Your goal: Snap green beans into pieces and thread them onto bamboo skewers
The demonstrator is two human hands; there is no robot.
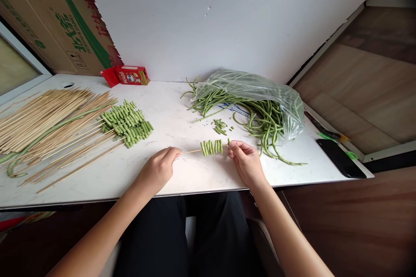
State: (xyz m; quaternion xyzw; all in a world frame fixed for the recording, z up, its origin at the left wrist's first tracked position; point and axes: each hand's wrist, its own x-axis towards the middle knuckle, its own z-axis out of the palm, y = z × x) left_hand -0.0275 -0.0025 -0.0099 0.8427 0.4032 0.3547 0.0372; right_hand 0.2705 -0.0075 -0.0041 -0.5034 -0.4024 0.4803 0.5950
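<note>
My left hand (pixel 161 168) is closed round one end of a thin wooden skewer (pixel 191 151), held just above the table near its front edge. Several short green bean pieces (pixel 212 147) are threaded side by side on the skewer. At its other end, the fingers of my right hand (pixel 246 161) pinch one more bean piece (pixel 229 141) at the skewer's tip. Loose bean ends (pixel 220 127) lie on the table beyond my hands. To the left rests a pile of filled bean skewers (pixel 126 123), their bare sticks pointing left.
A clear plastic bag (pixel 253 84) of long green beans (pixel 269 112) lies at the back right. Bare skewers (pixel 42 114) spread over the left side. A red box (pixel 131 75) stands by the white back panel (pixel 227 21). A black phone (pixel 340 158) lies at the right edge.
</note>
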